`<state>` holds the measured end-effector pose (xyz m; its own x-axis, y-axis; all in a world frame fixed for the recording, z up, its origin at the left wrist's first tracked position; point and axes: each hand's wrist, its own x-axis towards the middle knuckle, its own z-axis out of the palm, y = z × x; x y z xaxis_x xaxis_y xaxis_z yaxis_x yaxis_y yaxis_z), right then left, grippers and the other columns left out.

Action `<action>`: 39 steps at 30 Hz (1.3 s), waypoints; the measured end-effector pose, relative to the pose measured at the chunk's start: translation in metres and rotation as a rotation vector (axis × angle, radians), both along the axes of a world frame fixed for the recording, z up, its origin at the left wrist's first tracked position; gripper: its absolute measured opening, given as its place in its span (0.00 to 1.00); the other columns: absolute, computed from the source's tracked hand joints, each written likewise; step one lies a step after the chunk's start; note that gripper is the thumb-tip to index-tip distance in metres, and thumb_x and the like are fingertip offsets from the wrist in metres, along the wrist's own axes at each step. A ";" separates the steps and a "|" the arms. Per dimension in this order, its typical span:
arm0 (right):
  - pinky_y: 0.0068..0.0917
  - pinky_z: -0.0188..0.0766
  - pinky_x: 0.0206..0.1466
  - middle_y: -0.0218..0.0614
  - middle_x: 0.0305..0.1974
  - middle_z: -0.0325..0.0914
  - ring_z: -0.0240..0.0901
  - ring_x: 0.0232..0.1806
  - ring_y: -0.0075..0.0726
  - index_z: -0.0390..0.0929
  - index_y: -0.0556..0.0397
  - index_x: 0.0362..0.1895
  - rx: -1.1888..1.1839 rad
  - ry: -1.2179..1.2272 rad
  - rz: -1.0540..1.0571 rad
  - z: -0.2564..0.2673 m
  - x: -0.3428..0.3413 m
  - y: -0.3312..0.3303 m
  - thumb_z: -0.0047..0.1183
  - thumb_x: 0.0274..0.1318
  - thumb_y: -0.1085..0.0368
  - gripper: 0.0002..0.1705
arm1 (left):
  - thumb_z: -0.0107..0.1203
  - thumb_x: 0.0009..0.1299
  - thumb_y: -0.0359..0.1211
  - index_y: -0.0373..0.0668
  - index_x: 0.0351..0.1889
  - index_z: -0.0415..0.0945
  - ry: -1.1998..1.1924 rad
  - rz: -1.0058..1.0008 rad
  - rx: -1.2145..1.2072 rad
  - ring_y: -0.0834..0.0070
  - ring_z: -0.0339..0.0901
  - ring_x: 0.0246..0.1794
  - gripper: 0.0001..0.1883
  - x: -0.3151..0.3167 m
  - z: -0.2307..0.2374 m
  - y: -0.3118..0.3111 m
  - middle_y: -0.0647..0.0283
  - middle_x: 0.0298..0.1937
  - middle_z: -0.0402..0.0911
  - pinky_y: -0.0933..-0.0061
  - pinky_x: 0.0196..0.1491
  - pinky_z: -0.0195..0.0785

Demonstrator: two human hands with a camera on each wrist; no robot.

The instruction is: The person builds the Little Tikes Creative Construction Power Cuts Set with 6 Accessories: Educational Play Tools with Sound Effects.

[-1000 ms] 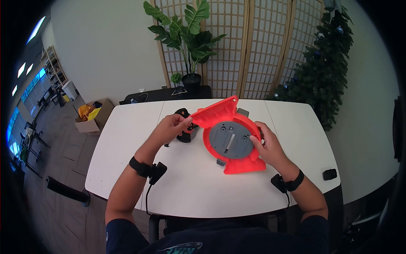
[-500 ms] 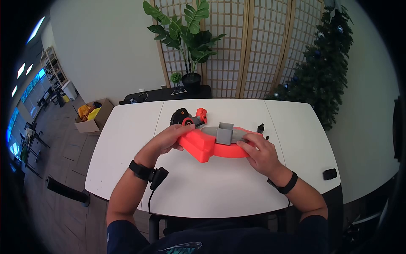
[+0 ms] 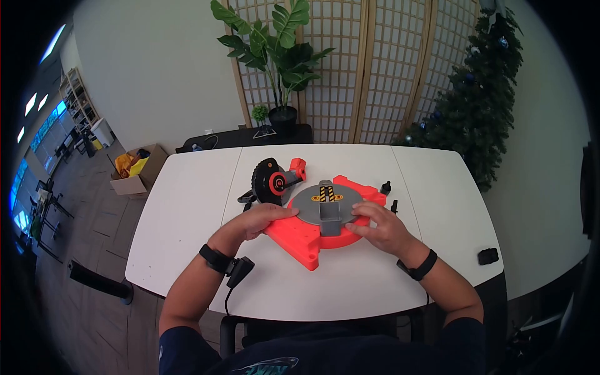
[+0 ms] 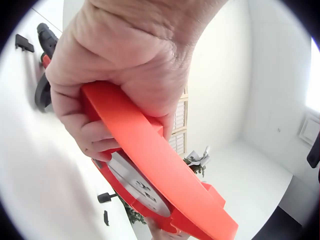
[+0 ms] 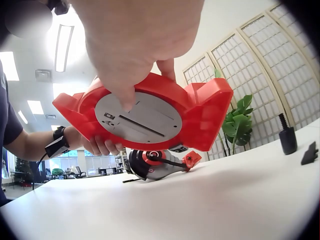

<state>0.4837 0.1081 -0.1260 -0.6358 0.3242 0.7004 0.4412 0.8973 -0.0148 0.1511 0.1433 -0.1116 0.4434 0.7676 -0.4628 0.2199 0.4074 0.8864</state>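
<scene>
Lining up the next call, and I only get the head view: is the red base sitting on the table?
Observer: No. In the right wrist view, the red base is tilted and held clear of the table.
Operator: I only see its top. What's on the underside?
Observer: A grey disc with one long straight slot, seen in the same right wrist view.

Head view bright, crisp mid-frame; black fisheye rim, table (image 3: pixel 187 240) edges bowed. Ceiling lights (image 3: pixel 53 44) glare upper left, windows (image 3: pixel 47 130) bluish below. Left wrist view: bright patch (image 4: pixel 315 80) blown out at right edge, soft shadow (image 4: pixel 75 165) at left. Right wrist view: ceiling lights blaze upper left; windows perhaps soft.
</scene>
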 end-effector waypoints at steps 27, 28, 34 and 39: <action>0.36 0.80 0.51 0.53 0.63 0.62 0.75 0.57 0.43 0.42 0.61 0.72 -1.399 0.631 -0.214 -0.024 -0.007 0.004 0.55 0.68 0.56 0.43 | 0.69 0.65 0.37 0.39 0.51 0.73 -0.183 0.129 0.257 0.81 0.82 0.42 0.22 0.009 -0.020 -0.008 0.64 0.42 0.85 0.79 0.52 0.73; 0.36 0.81 0.51 0.52 0.61 0.65 0.77 0.54 0.42 0.42 0.61 0.71 -1.524 0.652 -0.144 -0.019 -0.010 0.001 0.54 0.68 0.55 0.42 | 0.68 0.66 0.37 0.38 0.52 0.72 -0.192 0.134 0.267 0.82 0.82 0.41 0.22 0.010 -0.021 -0.008 0.65 0.42 0.85 0.79 0.52 0.73; 0.39 0.82 0.55 0.49 0.58 0.70 0.79 0.52 0.39 0.45 0.58 0.67 -1.703 0.888 -0.010 -0.012 -0.023 -0.006 0.55 0.68 0.58 0.37 | 0.67 0.67 0.36 0.39 0.58 0.70 -0.234 0.111 0.266 0.83 0.82 0.44 0.25 0.018 -0.016 -0.014 0.65 0.44 0.85 0.80 0.53 0.73; 0.39 0.81 0.56 0.46 0.56 0.70 0.77 0.54 0.37 0.49 0.56 0.64 -1.620 1.047 0.052 -0.024 -0.025 0.000 0.58 0.66 0.63 0.34 | 0.66 0.68 0.38 0.39 0.62 0.68 -0.119 -0.033 0.256 0.84 0.81 0.46 0.28 0.023 -0.016 -0.018 0.66 0.46 0.85 0.79 0.54 0.72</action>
<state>0.4591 0.1082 -0.1499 -0.2554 0.9549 -0.1517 -0.3170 -0.2310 -0.9199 0.1736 0.1250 -0.1278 0.5095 0.8371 -0.1989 0.1176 0.1612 0.9799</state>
